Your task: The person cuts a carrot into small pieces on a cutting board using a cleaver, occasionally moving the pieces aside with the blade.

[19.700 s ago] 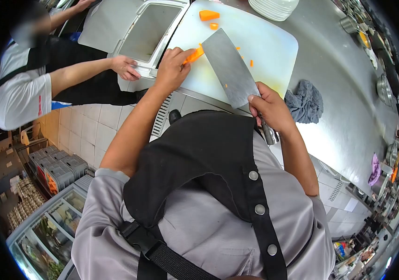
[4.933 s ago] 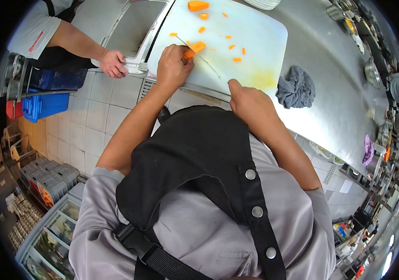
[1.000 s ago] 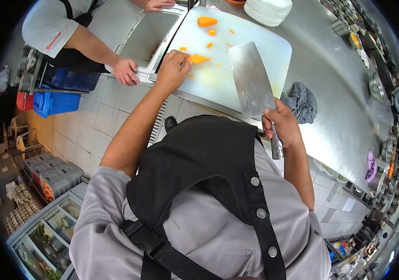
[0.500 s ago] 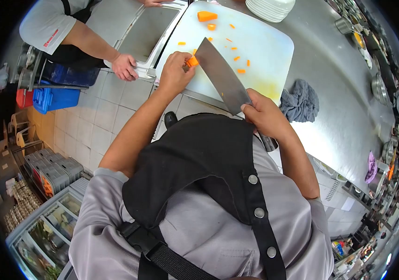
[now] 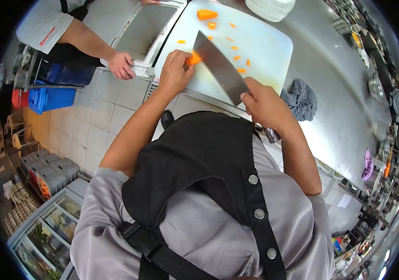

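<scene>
Fingers of left hand (image 5: 173, 70) pinching small orange carrot piece (image 5: 193, 59), right hand (image 5: 264, 103) gripping cleaver (image 5: 218, 67)

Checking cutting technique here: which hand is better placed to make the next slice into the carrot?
Right. The right hand grips the cleaver, its blade against the carrot; the left hand only steadies it.

One head-worn camera looks steeply down over the person's chest at the near edge of the cutting board (image 5: 255, 42), close to it, with a wide fisheye view of the steel counter (image 5: 334, 93).
</scene>
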Demonstrator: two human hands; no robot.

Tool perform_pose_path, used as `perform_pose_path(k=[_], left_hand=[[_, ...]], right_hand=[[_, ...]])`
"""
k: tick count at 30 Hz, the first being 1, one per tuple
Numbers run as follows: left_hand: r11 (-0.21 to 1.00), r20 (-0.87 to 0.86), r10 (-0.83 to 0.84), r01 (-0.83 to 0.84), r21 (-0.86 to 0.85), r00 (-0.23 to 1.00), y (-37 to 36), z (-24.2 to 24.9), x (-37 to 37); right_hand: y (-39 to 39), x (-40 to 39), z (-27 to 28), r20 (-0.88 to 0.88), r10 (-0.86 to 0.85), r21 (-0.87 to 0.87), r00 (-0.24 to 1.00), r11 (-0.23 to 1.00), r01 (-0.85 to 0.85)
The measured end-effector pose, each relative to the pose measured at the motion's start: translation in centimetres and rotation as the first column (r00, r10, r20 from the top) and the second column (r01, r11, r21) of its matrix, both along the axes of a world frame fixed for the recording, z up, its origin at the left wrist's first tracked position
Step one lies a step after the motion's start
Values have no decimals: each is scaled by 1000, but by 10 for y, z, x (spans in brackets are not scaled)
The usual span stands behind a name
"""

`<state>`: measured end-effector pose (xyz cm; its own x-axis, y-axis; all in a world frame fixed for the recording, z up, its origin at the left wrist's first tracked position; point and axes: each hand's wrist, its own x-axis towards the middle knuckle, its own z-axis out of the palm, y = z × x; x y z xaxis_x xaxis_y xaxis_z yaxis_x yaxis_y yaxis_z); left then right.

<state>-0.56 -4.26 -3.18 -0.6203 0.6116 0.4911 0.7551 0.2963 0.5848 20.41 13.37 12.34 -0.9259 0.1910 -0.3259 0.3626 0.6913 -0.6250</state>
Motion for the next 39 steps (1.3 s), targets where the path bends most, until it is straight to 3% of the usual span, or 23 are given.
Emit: perform_pose_path(k=[2,3,5,6,7,8,10,12,15,16,18,19,21,25,31,33,37,39], left_hand=[[1000,-13,10,-10,4,1000,1,-1,-2],[1000,-14,11,-11,-3,1000,0,0,-2],[1000,-16,15,-15,-8,1000,-1,1,-2],[1000,94,29,-29,-6,995,0,3,-2],[999,203,43,-43,-5,978,0,5,-2],[999,201,47,-47,-6,978,0,8,-5],[996,347,91,-82,-40,933,-1,12,-15],[995,314,99,-85,-58,944,-2,13,-22],[989,261,108,-76,-129,959,-2,13,-27],[990,254,100,-69,-126,962,-2,12,-27],[990,244,92,-63,-122,965,-1,13,-26],[991,291,87,-52,-126,953,-1,14,-25],[990,334,88,-46,-133,938,-3,16,-22],[988,280,48,-4,-154,959,-5,16,-22],[986,245,75,-35,-163,967,-3,17,-17],[988,242,79,-44,-145,967,-4,15,-16],[990,220,63,-33,-136,973,-5,15,-16],[992,216,51,-25,-121,975,-6,15,-16]], right_hand=[[2,-2,1,-54,-117,216,992,968,126],[3,0,3,-55,-116,215,992,968,125],[16,11,11,28,-283,-135,959,949,285],[20,16,14,90,-349,-299,933,884,360],[19,24,11,108,-372,-358,922,851,385],[20,31,3,106,-368,-359,924,852,381],[24,47,-21,172,-433,-547,885,705,452],[25,60,-37,160,-449,-606,879,658,447],[30,76,-51,239,-482,-764,843,443,469],[33,80,-57,236,-483,-765,843,442,468],[37,85,-64,312,-480,-839,820,265,474],[39,88,-68,310,-480,-841,821,266,472],[42,93,-74,370,-508,-882,778,70,465],[43,96,-73,323,-557,-888,765,101,448],[52,99,-73,307,-591,-926,746,-6,377],[52,98,-72,291,-632,-898,718,80,434],[53,100,-74,271,-619,-915,737,71,397],[52,100,-78,249,-615,-898,748,143,417]])
